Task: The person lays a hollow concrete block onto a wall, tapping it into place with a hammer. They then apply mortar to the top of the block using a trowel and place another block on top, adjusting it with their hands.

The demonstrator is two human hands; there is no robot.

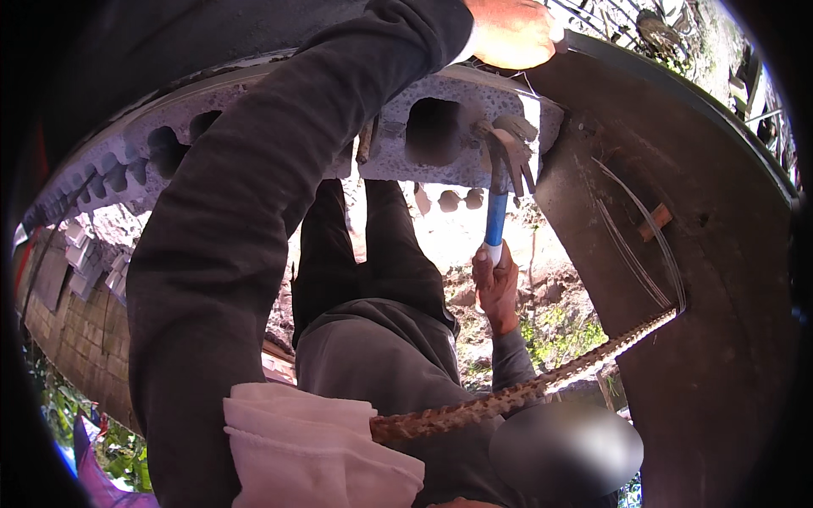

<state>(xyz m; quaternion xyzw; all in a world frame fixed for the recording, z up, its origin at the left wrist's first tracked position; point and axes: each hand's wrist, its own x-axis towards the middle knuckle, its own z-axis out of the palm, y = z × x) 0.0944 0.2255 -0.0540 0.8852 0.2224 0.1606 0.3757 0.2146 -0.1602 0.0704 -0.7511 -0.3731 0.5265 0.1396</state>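
My right hand [498, 286] is wrapped round the lower end of a claw hammer [496, 216] with a blue and white handle. The hammer stands upright, its metal head in front of the hollow concrete blocks [394, 140]. My left arm, in a dark sleeve, arches up across the picture. At its end my left hand [512, 34] is closed at the top edge of the blocks, beside a dark board [584, 72]. What its fingers hold, if anything, is hidden. A thin wire hangs just below that hand.
On the right, the board carries wire loops [639, 229] and a small wood piece [655, 222]. A rusty ribbed bar [508, 396] slants from the wires toward a pale pink cloth [318, 444]. Stacked blocks [80, 254] stand at the left. Sunlit ground with weeds [555, 334] lies below.
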